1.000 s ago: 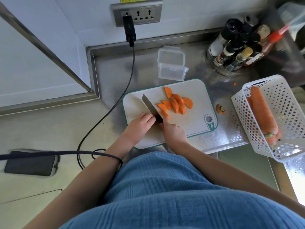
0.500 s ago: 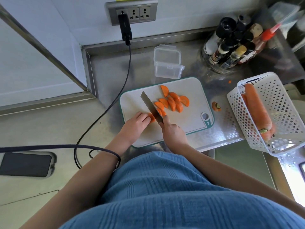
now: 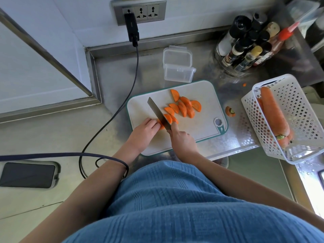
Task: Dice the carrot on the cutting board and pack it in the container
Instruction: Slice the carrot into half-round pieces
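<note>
a: right hand (image 3: 182, 142)?
b: wrapped round the handle of the knife (image 3: 158, 115), forefinger along the spine; blade angled down across the cutting board (image 3: 201, 127).
a: left hand (image 3: 142, 133)?
b: fingers curled, pinning a carrot piece (image 3: 161, 126) just beside the blade.
a: rest of the carrot?
b: half-moon carrot slices (image 3: 184, 106) clustered mid-board, right of the blade. cut carrot end (image 3: 230, 111) on the counter (image 3: 236, 137), off the board.
a: container (image 3: 178, 68)?
b: clear, lid off, behind the board. whole carrots (image 3: 273, 116) in the white basket (image 3: 301, 109) at right.

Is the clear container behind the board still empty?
Empty: the container shows only clear plastic, and the carrot slices lie on the cutting board.
</note>
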Demonstrator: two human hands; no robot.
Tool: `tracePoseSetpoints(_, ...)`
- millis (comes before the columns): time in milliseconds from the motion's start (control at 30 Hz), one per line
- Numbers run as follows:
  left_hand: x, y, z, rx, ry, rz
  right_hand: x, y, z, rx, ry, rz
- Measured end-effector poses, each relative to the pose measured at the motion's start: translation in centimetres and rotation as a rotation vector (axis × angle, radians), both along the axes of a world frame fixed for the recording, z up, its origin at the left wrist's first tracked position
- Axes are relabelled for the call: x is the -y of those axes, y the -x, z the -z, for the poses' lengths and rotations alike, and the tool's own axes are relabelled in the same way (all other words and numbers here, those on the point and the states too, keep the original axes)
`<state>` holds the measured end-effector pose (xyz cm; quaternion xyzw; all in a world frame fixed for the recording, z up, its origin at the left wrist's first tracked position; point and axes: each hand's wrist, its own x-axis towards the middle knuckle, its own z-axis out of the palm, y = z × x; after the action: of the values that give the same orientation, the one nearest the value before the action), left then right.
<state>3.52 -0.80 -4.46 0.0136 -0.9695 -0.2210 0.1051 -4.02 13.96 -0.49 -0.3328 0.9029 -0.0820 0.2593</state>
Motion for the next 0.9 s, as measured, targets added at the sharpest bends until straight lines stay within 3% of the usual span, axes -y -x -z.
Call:
tracePoseSetpoints(433, 0.2, -0.2, 0.7, 0.036, -0.034, -0.025, 2.1, -0.3, 1.1, -0.039, -0.151, -0.03)
tracePoseSetpoints(900, 0.2, -0.9, 0.7, 0.052, 0.012, 0.024, -0.3, -0.4, 0.7, 0.022, -0.086, 0.031)
